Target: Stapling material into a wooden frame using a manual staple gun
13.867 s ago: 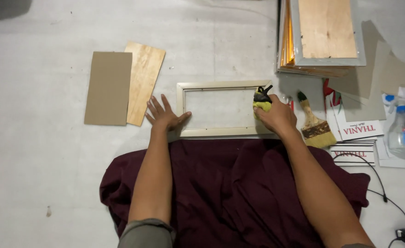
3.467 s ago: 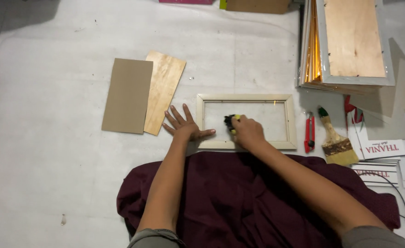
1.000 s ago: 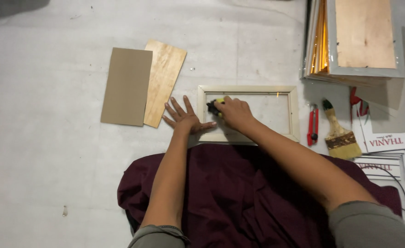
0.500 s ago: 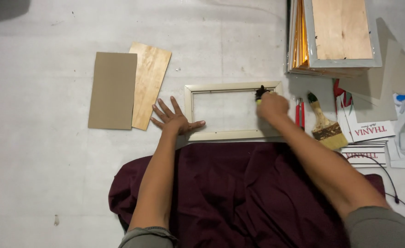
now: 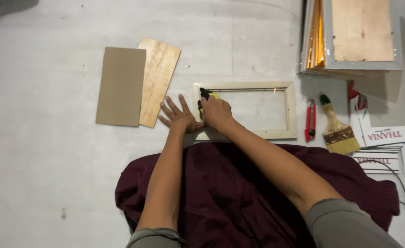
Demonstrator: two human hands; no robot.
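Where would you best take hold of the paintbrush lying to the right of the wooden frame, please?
Probably by its wooden handle, coming from above. The paintbrush lies flat on the floor, handle pointing away from the person and bristles toward them. The handle is narrow and bare, with a gap between it and the red utility knife.

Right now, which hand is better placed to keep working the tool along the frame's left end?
Right. The right hand already grips the yellow-black tool at the wooden frame's left end; the left hand lies flat, bracing its corner.

White printed paper packets (image 5: 386, 138) lie at right, red-lettered, one striped black.
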